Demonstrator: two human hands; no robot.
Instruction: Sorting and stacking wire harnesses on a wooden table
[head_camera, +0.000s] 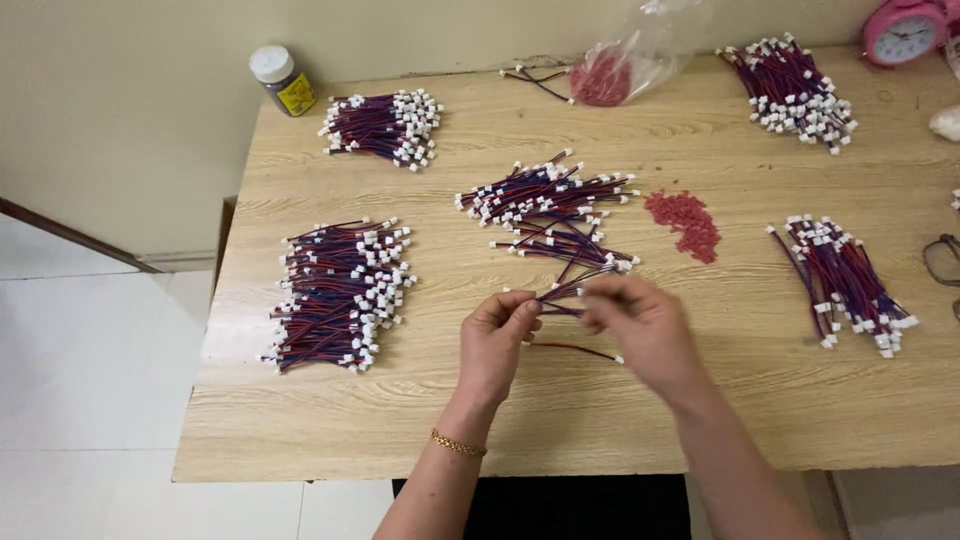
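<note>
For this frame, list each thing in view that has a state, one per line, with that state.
Left hand: fingers pinched on one end of a few wires.
Right hand: grip closed on the other end.
Held wires: lifted off the table.
Single wire: lying flat under the hands.
Middle wire pile: loose, spread.
Left wire pile: stacked neatly.
Plastic bag: open, red pieces inside.
Red pieces: small loose heap.
Jar: capped, upright.

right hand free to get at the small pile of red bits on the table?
Probably yes. The small pile of red plastic pieces lies on bare wooden table just beyond the right hand, with nothing between them. But that hand is pinching a few red-and-blue wire leads with the left hand.
</note>
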